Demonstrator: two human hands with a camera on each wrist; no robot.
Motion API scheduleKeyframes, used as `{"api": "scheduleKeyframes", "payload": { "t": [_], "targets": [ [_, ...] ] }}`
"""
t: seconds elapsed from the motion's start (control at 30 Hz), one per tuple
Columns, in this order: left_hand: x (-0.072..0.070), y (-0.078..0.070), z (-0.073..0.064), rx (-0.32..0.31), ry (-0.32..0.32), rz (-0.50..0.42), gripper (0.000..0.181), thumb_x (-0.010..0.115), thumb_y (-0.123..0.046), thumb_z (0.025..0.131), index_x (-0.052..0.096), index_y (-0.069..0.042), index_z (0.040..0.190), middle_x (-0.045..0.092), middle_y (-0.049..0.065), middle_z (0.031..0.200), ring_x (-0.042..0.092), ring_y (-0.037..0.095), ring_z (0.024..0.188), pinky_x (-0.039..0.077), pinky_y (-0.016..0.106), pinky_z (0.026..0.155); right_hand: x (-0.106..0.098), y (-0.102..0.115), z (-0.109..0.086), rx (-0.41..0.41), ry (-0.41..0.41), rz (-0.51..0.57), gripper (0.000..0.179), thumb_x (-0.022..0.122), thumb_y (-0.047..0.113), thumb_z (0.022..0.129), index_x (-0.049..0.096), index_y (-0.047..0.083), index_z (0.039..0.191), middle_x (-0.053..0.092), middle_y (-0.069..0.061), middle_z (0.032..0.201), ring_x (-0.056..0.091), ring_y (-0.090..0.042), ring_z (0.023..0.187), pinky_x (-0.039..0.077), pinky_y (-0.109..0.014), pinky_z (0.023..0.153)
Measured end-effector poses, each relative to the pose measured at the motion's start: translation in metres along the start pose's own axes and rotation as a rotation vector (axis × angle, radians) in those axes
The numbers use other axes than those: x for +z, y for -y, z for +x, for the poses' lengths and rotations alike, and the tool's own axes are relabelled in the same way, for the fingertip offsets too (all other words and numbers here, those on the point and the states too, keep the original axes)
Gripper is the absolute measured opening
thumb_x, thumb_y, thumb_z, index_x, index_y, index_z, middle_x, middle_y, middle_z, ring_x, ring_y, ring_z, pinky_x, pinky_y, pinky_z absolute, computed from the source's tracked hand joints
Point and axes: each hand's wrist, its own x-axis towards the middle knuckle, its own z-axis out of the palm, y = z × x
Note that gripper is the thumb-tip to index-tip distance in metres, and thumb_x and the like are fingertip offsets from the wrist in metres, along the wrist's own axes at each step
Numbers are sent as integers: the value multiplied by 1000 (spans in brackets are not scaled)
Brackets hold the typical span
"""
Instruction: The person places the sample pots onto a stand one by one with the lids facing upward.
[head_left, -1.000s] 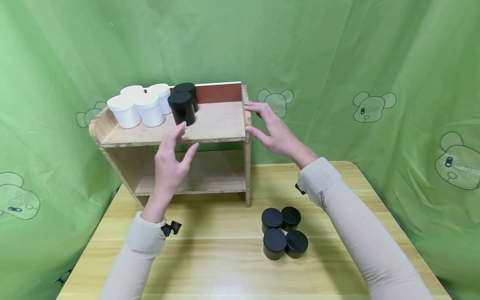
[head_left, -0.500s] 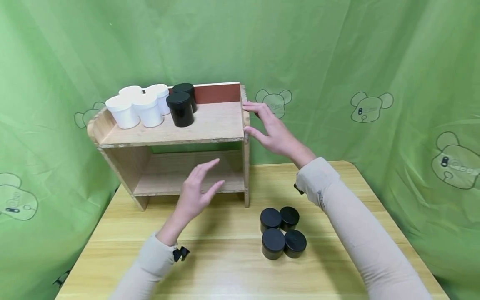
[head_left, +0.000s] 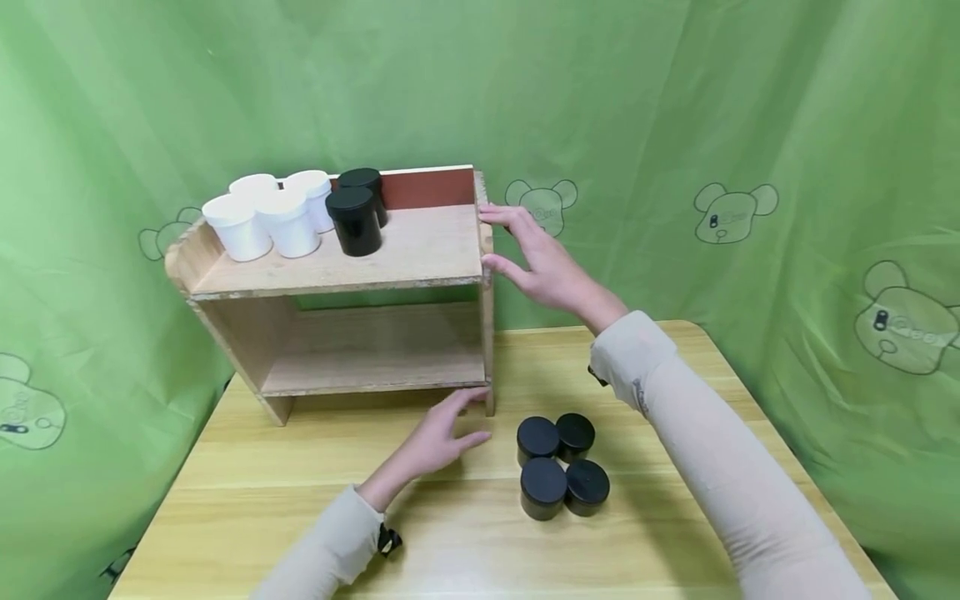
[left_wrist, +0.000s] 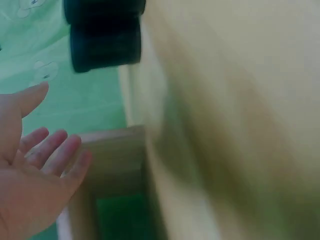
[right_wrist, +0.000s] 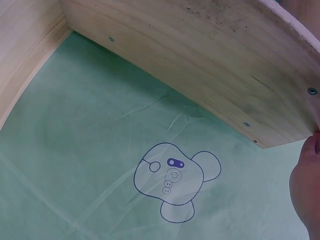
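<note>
My left hand point(head_left: 431, 443) hovers over the table in front of the shelf's lower right corner, fingers extended, thumb apart, holding nothing. To its right, several black lidded jars point(head_left: 543, 485) stand clustered; two show blurred beyond the fingers in the left wrist view. My right hand point(head_left: 551, 271) rests its fingertips and thumb against the right side panel point(right_wrist: 200, 70) of the wooden shelf point(head_left: 337, 287). In the right wrist view, only part of this hand point(right_wrist: 306, 187) appears at the edge. On the top board, two black jars point(head_left: 355, 223) stand beside several white jars point(head_left: 288, 225).
The two-level shelf stands at the back left of the light wooden table point(head_left: 285, 517). Its lower board point(head_left: 382, 354) lies below the jars. A green curtain point(head_left: 622, 100) with bear-head drawings surrounds the table at the back and sides.
My left hand has moved from in front of the black jars on the top board, down and right towards the jars on the table. My right hand has stayed at the shelf's side.
</note>
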Motion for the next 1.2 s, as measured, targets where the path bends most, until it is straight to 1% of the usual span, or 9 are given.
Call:
{"api": "scheduleKeyframes", "payload": {
  "t": [0.2,0.33,0.4,0.53,0.63,0.73,0.87,1.0,1.2],
  "targets": [
    [28,8,9,10,139,-83,70,75,-22,96,41,-16,156,55,13,150,58,27,134,47,44,115,0,-1,0,-6,-1,-2,57,63,29,104,38,14,153,34,-5,166,33,-30,153,27,-53,127],
    [40,11,16,31,195,-96,72,77,-20,95,41,-18,156,53,13,153,58,27,134,47,42,115,1,-1,0,-7,1,4,57,63,29,104,38,14,153,34,-5,166,33,-29,153,27,-52,127],
    [44,12,19,39,206,-89,72,78,-21,94,41,-19,156,55,10,152,58,24,133,47,40,115,1,0,0,-6,0,4,57,63,28,104,38,13,153,34,-5,166,33,-30,154,27,-52,127],
    [50,13,26,52,230,-87,71,78,-21,94,43,-15,155,58,4,148,59,20,133,47,34,115,0,0,0,-3,1,-2,57,63,28,104,38,12,153,34,-6,166,33,-30,153,27,-52,127],
    [53,14,29,54,243,-91,72,78,-20,94,43,-11,155,59,4,146,59,19,132,46,34,115,-1,0,0,-6,6,-8,58,63,29,104,38,13,153,34,-6,166,34,-31,153,27,-52,127],
    [54,13,31,60,249,-92,73,79,-20,93,42,-10,155,59,5,145,59,20,132,45,34,116,-2,0,1,-13,10,-11,58,63,29,104,38,13,154,34,-6,166,33,-31,153,27,-52,127],
    [55,12,33,67,262,-86,72,79,-20,93,43,-13,155,59,4,146,59,19,131,45,33,116,-3,0,2,-17,13,-13,59,64,29,103,38,12,153,33,-6,166,33,-31,154,26,-52,128],
    [56,11,34,57,278,-80,71,78,-21,94,42,-18,156,57,2,148,58,17,132,44,32,116,-3,0,2,-17,14,-21,58,64,29,103,39,11,153,34,-7,166,32,-31,154,25,-52,128],
    [57,11,34,58,292,-89,67,76,-20,96,44,-19,154,55,1,150,57,16,133,45,29,115,-3,2,2,-10,21,-29,58,64,29,103,39,11,152,33,-7,166,32,-31,154,25,-53,128]
  ]
}}
